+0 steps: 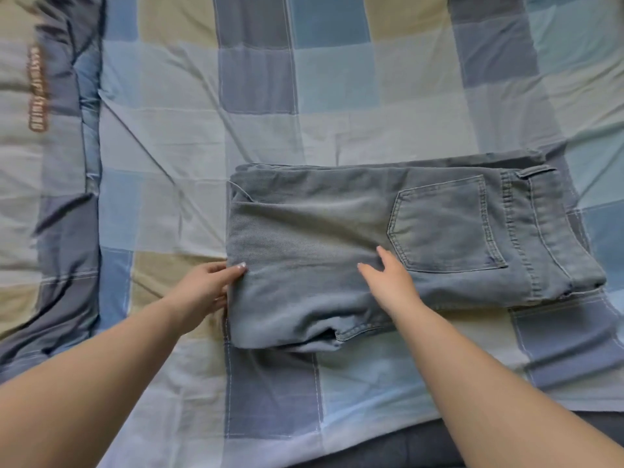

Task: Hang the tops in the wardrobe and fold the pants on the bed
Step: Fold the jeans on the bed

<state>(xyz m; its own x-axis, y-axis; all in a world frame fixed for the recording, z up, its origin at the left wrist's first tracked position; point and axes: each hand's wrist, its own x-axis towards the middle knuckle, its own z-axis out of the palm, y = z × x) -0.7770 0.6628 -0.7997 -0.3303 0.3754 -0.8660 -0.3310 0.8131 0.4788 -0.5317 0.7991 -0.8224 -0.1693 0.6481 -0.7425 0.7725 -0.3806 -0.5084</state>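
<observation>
The left hand [206, 285] pinches the folded edge of the jeans [388, 244] on the bed [169, 146] while the right hand [388, 278] lies flat on top, so fold that edge over slowly and keep the sides lined up

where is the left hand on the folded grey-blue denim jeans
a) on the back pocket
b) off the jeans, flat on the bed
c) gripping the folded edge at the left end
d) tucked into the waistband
c: the left hand pinches the left folded edge of the folded grey-blue denim jeans, thumb on top, while the right hand rests flat on the denim just left of the stitched back pocket.
</observation>
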